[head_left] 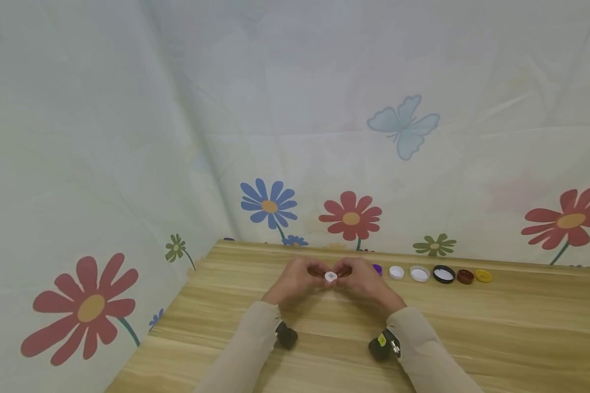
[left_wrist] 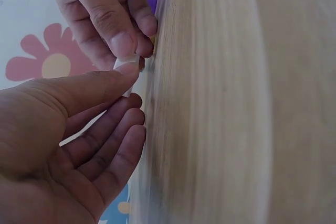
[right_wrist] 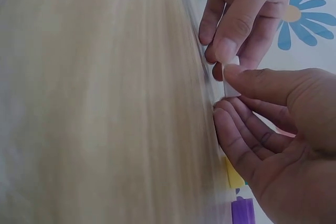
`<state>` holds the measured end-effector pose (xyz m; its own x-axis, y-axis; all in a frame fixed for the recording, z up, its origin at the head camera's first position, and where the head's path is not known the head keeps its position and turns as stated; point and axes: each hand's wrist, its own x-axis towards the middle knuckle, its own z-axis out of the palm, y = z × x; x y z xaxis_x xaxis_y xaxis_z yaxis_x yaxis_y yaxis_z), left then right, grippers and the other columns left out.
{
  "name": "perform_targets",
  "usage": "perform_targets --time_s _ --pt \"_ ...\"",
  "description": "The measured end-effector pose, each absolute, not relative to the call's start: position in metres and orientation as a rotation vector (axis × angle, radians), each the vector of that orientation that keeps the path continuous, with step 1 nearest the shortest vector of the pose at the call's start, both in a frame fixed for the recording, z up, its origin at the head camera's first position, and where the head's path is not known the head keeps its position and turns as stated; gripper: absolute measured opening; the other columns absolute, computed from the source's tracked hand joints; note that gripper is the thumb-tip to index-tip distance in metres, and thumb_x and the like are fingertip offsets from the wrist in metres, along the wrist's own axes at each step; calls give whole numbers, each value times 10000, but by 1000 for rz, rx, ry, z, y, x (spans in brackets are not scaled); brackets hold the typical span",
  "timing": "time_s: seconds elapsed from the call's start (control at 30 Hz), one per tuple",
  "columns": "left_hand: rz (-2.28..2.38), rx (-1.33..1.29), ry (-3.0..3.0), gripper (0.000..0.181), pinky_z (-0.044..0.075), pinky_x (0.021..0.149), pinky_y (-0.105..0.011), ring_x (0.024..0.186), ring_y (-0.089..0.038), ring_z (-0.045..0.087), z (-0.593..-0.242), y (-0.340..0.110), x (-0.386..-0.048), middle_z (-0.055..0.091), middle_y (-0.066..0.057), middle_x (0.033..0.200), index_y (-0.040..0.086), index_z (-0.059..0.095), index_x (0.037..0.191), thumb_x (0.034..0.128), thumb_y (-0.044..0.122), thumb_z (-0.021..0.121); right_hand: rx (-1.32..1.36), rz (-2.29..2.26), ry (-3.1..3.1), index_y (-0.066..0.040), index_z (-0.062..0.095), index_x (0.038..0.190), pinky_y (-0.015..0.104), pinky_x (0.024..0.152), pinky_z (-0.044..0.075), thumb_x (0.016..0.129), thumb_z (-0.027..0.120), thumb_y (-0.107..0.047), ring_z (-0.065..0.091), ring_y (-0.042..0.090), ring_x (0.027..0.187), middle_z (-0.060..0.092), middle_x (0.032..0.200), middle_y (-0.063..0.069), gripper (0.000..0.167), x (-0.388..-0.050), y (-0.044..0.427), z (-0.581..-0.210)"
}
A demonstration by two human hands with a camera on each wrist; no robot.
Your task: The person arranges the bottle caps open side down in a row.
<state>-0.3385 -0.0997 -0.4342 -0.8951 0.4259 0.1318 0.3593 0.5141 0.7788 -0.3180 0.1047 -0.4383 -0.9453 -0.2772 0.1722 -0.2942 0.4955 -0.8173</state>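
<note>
A small white round cap (head_left: 330,277), with a greyish patch on its top, is held above the table between both hands. My left hand (head_left: 297,279) pinches its left side, thumb against the edge, the other fingers bent beneath. From the right, my right hand (head_left: 364,278) pinches the opposite side. In the right wrist view, the cap (right_wrist: 231,87) appears as a thin white piece between the thumbs and fingertips, which cover much of it. Just past the right hand, a purple cap (head_left: 377,269) is partly hidden by that hand.
To the right, a row of caps stands along the table's back: white (head_left: 396,272), pale-rimmed (head_left: 419,273), black-rimmed (head_left: 443,274), brown (head_left: 465,277) and yellow (head_left: 483,275). Behind the wooden table (head_left: 324,355) hangs a flowered curtain (head_left: 295,136); more of it hangs at the left.
</note>
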Motion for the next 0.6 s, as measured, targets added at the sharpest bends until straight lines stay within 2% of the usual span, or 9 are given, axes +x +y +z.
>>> perform_targets --time_s 0.6 --pt "1304 651 2666 169 556 841 -324 856 -128 672 -433 -98 -335 753 32 907 82 817 1028 874 36 869 432 1479 -2752 -47 765 984 348 817 549 841 813 6 645 161 841 706 881 12 160 -316 99 -440"
